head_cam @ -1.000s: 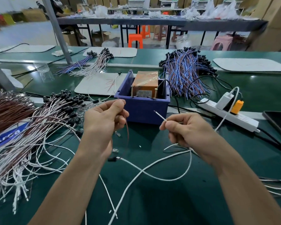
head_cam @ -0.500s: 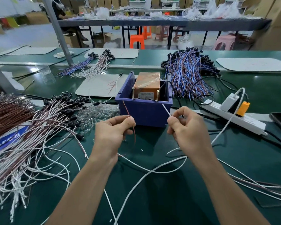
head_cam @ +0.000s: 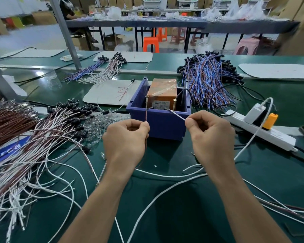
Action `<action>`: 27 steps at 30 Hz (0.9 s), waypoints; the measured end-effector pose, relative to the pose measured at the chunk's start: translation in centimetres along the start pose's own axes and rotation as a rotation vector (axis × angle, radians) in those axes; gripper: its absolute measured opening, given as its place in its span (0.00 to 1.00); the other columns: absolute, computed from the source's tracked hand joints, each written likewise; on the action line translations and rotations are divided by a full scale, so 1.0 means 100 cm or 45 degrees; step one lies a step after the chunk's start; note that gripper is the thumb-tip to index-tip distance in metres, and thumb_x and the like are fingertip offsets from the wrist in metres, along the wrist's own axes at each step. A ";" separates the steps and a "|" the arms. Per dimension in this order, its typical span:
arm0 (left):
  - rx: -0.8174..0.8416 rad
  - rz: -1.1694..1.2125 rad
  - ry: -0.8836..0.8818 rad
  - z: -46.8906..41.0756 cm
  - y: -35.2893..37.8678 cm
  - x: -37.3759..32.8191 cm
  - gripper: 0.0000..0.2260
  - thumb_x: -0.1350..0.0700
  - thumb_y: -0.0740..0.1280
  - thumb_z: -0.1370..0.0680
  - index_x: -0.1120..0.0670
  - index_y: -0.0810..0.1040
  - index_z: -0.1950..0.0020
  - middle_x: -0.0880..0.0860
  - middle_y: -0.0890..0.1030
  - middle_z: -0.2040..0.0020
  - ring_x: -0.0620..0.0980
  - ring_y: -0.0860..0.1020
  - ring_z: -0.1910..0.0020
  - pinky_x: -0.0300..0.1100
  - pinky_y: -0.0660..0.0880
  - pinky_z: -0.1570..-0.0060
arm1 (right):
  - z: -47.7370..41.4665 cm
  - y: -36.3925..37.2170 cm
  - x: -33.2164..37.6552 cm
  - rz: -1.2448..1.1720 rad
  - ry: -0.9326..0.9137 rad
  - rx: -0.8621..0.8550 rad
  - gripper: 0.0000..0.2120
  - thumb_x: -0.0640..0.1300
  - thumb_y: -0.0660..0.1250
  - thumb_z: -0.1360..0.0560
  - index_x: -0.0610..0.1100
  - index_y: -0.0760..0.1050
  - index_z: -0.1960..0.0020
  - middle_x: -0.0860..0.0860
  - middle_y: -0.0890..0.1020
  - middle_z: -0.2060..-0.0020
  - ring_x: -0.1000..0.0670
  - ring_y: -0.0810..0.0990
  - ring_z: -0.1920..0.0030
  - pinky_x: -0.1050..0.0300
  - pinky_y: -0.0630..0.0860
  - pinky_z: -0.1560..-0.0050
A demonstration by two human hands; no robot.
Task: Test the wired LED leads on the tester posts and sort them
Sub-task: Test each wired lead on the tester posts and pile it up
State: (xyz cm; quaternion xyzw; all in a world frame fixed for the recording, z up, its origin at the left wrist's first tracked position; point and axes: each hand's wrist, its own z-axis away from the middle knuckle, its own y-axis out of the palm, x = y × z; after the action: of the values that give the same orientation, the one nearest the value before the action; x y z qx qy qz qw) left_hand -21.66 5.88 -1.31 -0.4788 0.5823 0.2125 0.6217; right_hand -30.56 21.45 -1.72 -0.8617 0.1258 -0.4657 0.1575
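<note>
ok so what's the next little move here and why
Probably nudge the tip of the white lead onto the right post. The left hand pinches the red lead, which lies along the left post, while the right hand holds the white lead ending seemingly just beside its post.

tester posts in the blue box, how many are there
2, both inside the blue box in front of the orange tester: the left post by the red lead, the right post by the white lead. None seems hidden.
</note>
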 end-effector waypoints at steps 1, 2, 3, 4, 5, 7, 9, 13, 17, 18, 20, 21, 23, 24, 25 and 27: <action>-0.016 -0.023 0.014 0.000 0.000 0.000 0.08 0.47 0.74 0.27 0.43 0.84 0.67 0.39 0.82 0.72 0.37 0.80 0.73 0.37 0.74 0.66 | -0.001 0.000 0.000 0.009 -0.022 -0.004 0.08 0.45 0.73 0.24 0.53 0.79 0.62 0.61 0.80 0.68 0.58 0.77 0.67 0.72 0.67 0.67; -0.026 -0.033 0.024 -0.001 0.001 -0.001 0.08 0.47 0.74 0.28 0.43 0.84 0.67 0.39 0.82 0.72 0.37 0.80 0.73 0.38 0.75 0.66 | -0.002 0.001 0.000 0.011 -0.041 -0.007 0.08 0.45 0.73 0.24 0.53 0.80 0.61 0.62 0.81 0.67 0.58 0.78 0.67 0.72 0.67 0.66; -0.032 -0.035 0.033 -0.002 0.001 -0.001 0.08 0.47 0.73 0.28 0.43 0.84 0.67 0.39 0.82 0.72 0.38 0.80 0.73 0.39 0.77 0.65 | -0.003 0.002 0.000 0.007 -0.056 -0.012 0.08 0.45 0.73 0.24 0.54 0.80 0.61 0.63 0.81 0.66 0.58 0.78 0.66 0.73 0.68 0.65; -0.038 -0.040 0.039 -0.003 0.001 -0.001 0.08 0.47 0.73 0.28 0.44 0.84 0.67 0.39 0.82 0.72 0.39 0.81 0.72 0.41 0.79 0.64 | -0.004 0.003 0.000 0.004 -0.067 -0.020 0.07 0.44 0.73 0.25 0.54 0.81 0.60 0.63 0.81 0.65 0.59 0.79 0.66 0.72 0.68 0.65; -0.043 -0.050 0.048 -0.004 0.002 -0.001 0.08 0.47 0.73 0.28 0.44 0.84 0.67 0.38 0.81 0.72 0.38 0.81 0.72 0.41 0.80 0.63 | -0.006 0.003 0.000 0.004 -0.075 -0.031 0.06 0.44 0.74 0.25 0.53 0.81 0.60 0.62 0.82 0.66 0.59 0.79 0.66 0.71 0.69 0.65; -0.048 -0.076 0.068 -0.006 0.002 -0.001 0.08 0.46 0.73 0.28 0.44 0.84 0.67 0.37 0.81 0.72 0.37 0.81 0.71 0.40 0.79 0.63 | -0.009 0.005 0.001 0.022 -0.093 -0.058 0.04 0.44 0.74 0.25 0.51 0.82 0.59 0.62 0.81 0.70 0.60 0.79 0.66 0.70 0.71 0.64; -0.045 -0.080 0.073 -0.007 0.003 -0.002 0.08 0.46 0.73 0.28 0.44 0.84 0.66 0.37 0.81 0.72 0.36 0.81 0.71 0.38 0.78 0.63 | -0.012 0.006 0.002 0.048 -0.107 -0.085 0.04 0.44 0.74 0.25 0.49 0.82 0.59 0.63 0.80 0.71 0.60 0.80 0.65 0.70 0.71 0.64; -0.053 -0.090 0.082 -0.008 0.004 -0.004 0.08 0.46 0.72 0.29 0.44 0.83 0.68 0.37 0.81 0.72 0.36 0.80 0.71 0.37 0.75 0.65 | -0.015 0.007 0.002 0.112 -0.117 -0.131 0.04 0.45 0.74 0.25 0.49 0.82 0.59 0.56 0.82 0.70 0.54 0.80 0.68 0.59 0.74 0.61; -0.041 -0.045 0.062 -0.005 0.000 -0.006 0.04 0.44 0.71 0.31 0.40 0.84 0.65 0.38 0.81 0.73 0.38 0.81 0.71 0.42 0.81 0.61 | -0.011 0.006 0.002 0.121 -0.124 -0.153 0.05 0.45 0.74 0.26 0.48 0.81 0.60 0.56 0.81 0.71 0.53 0.79 0.68 0.57 0.73 0.62; -0.035 -0.036 0.064 -0.003 -0.002 -0.007 0.03 0.44 0.71 0.31 0.36 0.84 0.63 0.39 0.81 0.73 0.39 0.81 0.71 0.44 0.82 0.61 | -0.011 0.005 0.002 0.119 -0.121 -0.154 0.05 0.44 0.74 0.26 0.49 0.81 0.60 0.56 0.81 0.72 0.53 0.79 0.67 0.58 0.73 0.62; -0.026 -0.033 0.080 -0.001 -0.004 -0.009 0.06 0.45 0.70 0.31 0.31 0.82 0.62 0.39 0.81 0.73 0.38 0.80 0.72 0.45 0.82 0.61 | -0.009 0.005 0.002 0.118 -0.118 -0.156 0.06 0.44 0.74 0.26 0.49 0.81 0.61 0.56 0.80 0.72 0.53 0.79 0.65 0.60 0.73 0.63; -0.019 -0.026 0.084 0.000 -0.005 -0.010 0.06 0.45 0.70 0.31 0.31 0.82 0.62 0.39 0.81 0.73 0.38 0.80 0.73 0.45 0.82 0.61 | -0.009 0.004 0.003 0.117 -0.115 -0.156 0.06 0.44 0.74 0.26 0.49 0.81 0.61 0.56 0.80 0.72 0.53 0.79 0.64 0.61 0.73 0.63; -0.009 -0.014 0.083 0.000 -0.006 -0.012 0.07 0.46 0.71 0.30 0.31 0.82 0.62 0.39 0.81 0.73 0.39 0.81 0.72 0.46 0.83 0.60 | -0.009 0.004 0.004 0.111 -0.106 -0.154 0.06 0.44 0.74 0.26 0.48 0.81 0.61 0.56 0.81 0.72 0.54 0.79 0.64 0.60 0.73 0.63; -0.006 -0.006 0.082 0.000 -0.006 -0.013 0.08 0.47 0.71 0.30 0.30 0.81 0.61 0.40 0.81 0.73 0.39 0.82 0.72 0.46 0.83 0.59 | -0.009 0.004 0.004 0.109 -0.102 -0.152 0.06 0.43 0.74 0.26 0.48 0.81 0.61 0.56 0.80 0.72 0.54 0.79 0.64 0.61 0.72 0.63; -0.001 0.000 0.081 0.000 -0.006 -0.014 0.09 0.47 0.71 0.30 0.30 0.81 0.61 0.40 0.82 0.73 0.40 0.82 0.71 0.46 0.83 0.59 | -0.009 0.003 0.005 0.108 -0.099 -0.148 0.06 0.43 0.75 0.26 0.48 0.81 0.61 0.57 0.80 0.72 0.54 0.79 0.64 0.62 0.72 0.63; 0.014 0.011 0.076 -0.001 -0.006 -0.016 0.10 0.48 0.72 0.29 0.29 0.81 0.60 0.40 0.82 0.72 0.41 0.83 0.71 0.47 0.84 0.57 | -0.007 0.001 0.007 0.093 -0.083 -0.132 0.06 0.43 0.75 0.26 0.48 0.82 0.61 0.58 0.80 0.72 0.54 0.79 0.64 0.65 0.72 0.62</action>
State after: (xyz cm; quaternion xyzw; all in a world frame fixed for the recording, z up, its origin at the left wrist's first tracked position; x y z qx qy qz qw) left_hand -21.55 5.98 0.39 -0.4790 0.6037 0.1979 0.6058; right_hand -30.81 20.96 -0.84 -0.8782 0.1760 -0.4243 0.1335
